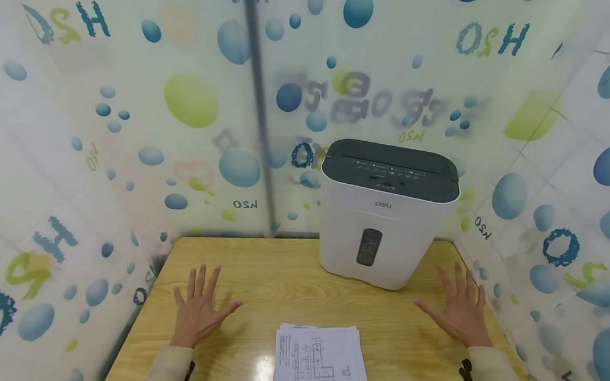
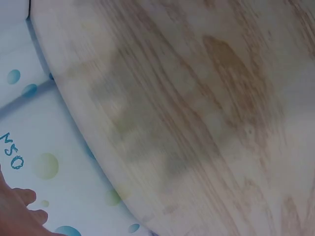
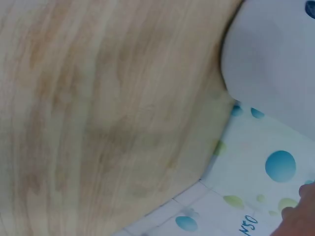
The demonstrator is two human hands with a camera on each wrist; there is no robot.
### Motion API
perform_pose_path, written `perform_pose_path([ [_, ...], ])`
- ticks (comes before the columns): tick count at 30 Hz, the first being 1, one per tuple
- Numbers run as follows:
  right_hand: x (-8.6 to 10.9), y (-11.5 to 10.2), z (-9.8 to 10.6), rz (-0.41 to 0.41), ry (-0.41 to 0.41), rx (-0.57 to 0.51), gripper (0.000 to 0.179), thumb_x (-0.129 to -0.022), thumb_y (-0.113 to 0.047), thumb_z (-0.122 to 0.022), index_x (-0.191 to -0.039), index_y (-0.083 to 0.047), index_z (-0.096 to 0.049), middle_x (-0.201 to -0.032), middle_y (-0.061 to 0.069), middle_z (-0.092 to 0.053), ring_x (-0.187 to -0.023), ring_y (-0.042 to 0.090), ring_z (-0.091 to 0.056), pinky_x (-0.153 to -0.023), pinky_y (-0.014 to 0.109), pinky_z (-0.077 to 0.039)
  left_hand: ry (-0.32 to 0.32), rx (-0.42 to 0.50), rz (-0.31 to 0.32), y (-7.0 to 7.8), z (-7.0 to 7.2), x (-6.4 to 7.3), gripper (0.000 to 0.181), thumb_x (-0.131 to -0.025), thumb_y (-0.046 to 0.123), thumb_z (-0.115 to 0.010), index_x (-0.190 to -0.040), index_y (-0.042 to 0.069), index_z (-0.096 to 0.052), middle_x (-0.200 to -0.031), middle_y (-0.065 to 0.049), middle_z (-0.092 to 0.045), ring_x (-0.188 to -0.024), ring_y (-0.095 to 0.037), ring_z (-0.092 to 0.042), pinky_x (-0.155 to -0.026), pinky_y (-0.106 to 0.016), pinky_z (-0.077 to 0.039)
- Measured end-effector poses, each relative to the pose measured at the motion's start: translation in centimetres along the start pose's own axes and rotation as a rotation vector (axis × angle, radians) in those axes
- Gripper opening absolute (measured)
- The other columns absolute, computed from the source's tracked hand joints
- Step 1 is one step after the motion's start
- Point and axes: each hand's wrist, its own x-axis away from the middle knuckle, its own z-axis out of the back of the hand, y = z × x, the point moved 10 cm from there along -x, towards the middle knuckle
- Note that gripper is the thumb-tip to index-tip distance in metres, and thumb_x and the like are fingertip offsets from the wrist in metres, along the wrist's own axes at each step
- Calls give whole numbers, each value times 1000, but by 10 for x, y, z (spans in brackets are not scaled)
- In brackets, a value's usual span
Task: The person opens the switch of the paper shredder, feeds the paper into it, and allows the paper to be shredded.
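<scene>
Item: left grip (image 1: pixel 198 315), released, fingers spread over the tabletop (image 1: pixel 263 269). Item: right grip (image 1: pixel 459 310), likewise released and spread, near the white shredder (image 1: pixel 389 219), on its right. Item: stack of printed sheets (image 1: pixel 320 363), lying between both grips, apart from each, foreground of my head view. Item: dark window (image 1: pixel 369 247), shredder's front; contents behind it I cannot make out.

My left hand (image 2: pixel 15 212) edges into the lower left corner, against a dotted wall covering (image 2: pixel 74 172). Wood-grained tabletop (image 2: pixel 197 113), shaded in patches, fills most of my view.
</scene>
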Motion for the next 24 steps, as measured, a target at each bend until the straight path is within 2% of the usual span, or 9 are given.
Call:
perform_pose_path([
  [3, -4, -2, 10, 22, 45, -4, 102, -83, -63, -74, -163, -22, -27, -173, 20, -5, -155, 54, -7, -114, 81, -4, 12, 3, -10, 2, 2, -3, 107, -83, 74, -67, -166, 29, -16, -174, -15, -7, -160, -42, -6, -110, -85, -10],
  [6, -8, -5, 20, 37, 79, -12, 100, -83, -60, -75, -162, -18, -30, -173, 18, -5, -156, 52, -8, -113, 79, -8, 18, 31, -21, 4, 5, -8, 107, -84, 72, -68, -166, 30, -14, -173, -16, -11, -159, -43, -9, -111, -83, -14],
  [13, -18, -17, 47, 73, 114, -73, 98, -87, -54, -74, -164, -16, -25, -174, 16, -4, -158, 46, -6, -117, 74, -7, 43, 123, -78, 17, 19, -24, 104, -85, 64, -74, -165, 24, -22, -169, -19, -22, -156, -46, -17, -113, -80, -16],
  [19, -31, -28, 74, 141, 160, -131, 94, -87, -44, -77, -162, -13, -29, -173, 17, -11, -157, 46, -11, -115, 77, -14, 23, 198, -123, 33, 30, -42, 98, -87, 59, -75, -164, 24, -25, -168, -20, -24, -156, -47, -17, -119, -72, -18],
  [24, -47, -38, 104, 143, 187, -174, 93, -88, -41, -78, -162, -15, -29, -174, 12, -11, -155, 49, -17, -117, 77, -13, 16, 237, -154, 51, 46, -64, 98, -88, 58, -74, -164, 22, -25, -168, -21, -24, -156, -47, -18, -120, -69, -20],
])
